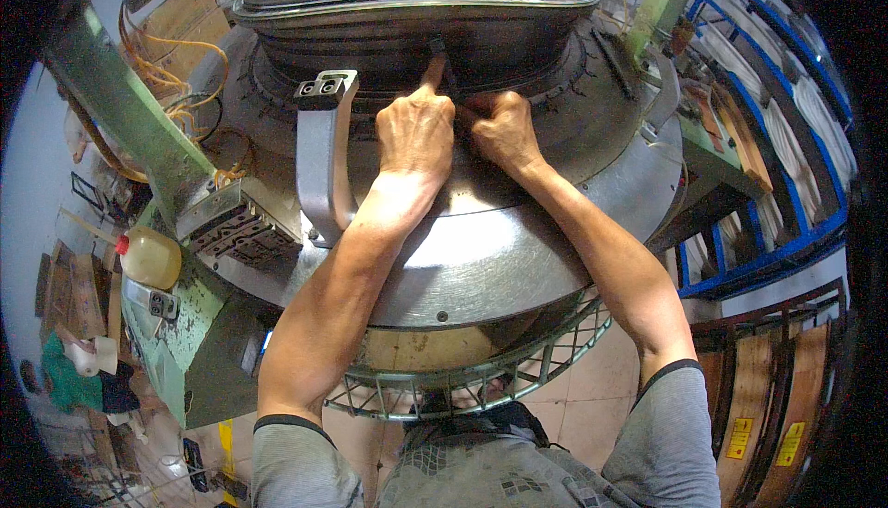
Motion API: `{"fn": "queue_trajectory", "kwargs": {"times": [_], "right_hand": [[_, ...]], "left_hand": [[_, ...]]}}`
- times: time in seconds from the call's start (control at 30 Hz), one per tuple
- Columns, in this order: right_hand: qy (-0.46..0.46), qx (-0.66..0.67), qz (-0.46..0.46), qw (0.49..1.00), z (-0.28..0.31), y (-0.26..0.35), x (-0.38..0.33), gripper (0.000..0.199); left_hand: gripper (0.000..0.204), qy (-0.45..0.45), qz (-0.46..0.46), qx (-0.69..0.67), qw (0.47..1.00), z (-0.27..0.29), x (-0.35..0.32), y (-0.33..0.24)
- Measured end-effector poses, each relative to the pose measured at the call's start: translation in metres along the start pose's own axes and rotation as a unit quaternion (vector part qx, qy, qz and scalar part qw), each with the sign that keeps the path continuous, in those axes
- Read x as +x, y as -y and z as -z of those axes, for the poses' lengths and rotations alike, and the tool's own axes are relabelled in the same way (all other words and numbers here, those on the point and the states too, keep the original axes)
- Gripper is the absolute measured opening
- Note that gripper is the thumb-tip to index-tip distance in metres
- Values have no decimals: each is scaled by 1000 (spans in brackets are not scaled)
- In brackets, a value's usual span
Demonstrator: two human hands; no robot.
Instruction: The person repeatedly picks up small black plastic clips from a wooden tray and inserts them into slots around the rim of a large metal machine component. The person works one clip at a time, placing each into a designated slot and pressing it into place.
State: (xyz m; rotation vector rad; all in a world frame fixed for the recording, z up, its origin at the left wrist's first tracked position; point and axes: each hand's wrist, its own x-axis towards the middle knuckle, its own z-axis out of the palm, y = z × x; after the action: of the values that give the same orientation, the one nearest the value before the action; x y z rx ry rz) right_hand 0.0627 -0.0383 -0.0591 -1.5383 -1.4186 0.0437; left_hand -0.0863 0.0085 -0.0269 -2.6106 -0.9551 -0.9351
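Observation:
My left hand (414, 141) is at the front of a round metal machine, its index finger stretched up against the dark drum wall (351, 45). The hand's other fingers curl under, and what they hold, if anything, is hidden. Just to its right, my right hand (505, 134) is closed, knuckles up, at the foot of the same wall. Its fingertips are in shadow, so anything between them cannot be made out. Below both wrists lies a broad shiny metal ring (481, 263). Left of my left hand stands a curved grey bracket (322, 166).
Green machine posts (120, 92) rise at both sides. A dark block with holes (242, 229) sits left, near a yellowish bottle with a red cap (153, 258). Blue racks (768, 258) stand right. A lattice hoop (546, 374) runs below the ring. Another person (79, 374) is far left.

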Motion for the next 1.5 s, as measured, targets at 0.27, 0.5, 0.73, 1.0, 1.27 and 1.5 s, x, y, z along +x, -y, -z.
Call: {"fn": "queue_trajectory", "kwargs": {"times": [0.27,0.5,0.73,1.0,1.27,1.5], "right_hand": [[-10,5,4,1000,-1,-2,-1,15],[-24,-121,66,990,-22,5,3,20],[-6,-95,-67,993,-22,34,-13,23],[-125,-125,0,984,-43,3,18,35],[-197,-157,17,968,-56,5,46,16],[-145,-283,-14,948,-38,3,50,26]], "left_hand": [[11,-17,-19,-1,1000,0,0,1],[12,13,-13,6,1000,7,9,10],[18,92,-20,-8,996,12,15,15],[18,17,8,1,1000,17,36,13],[14,-5,26,16,1000,11,38,12],[12,23,27,16,999,11,35,11]]}}
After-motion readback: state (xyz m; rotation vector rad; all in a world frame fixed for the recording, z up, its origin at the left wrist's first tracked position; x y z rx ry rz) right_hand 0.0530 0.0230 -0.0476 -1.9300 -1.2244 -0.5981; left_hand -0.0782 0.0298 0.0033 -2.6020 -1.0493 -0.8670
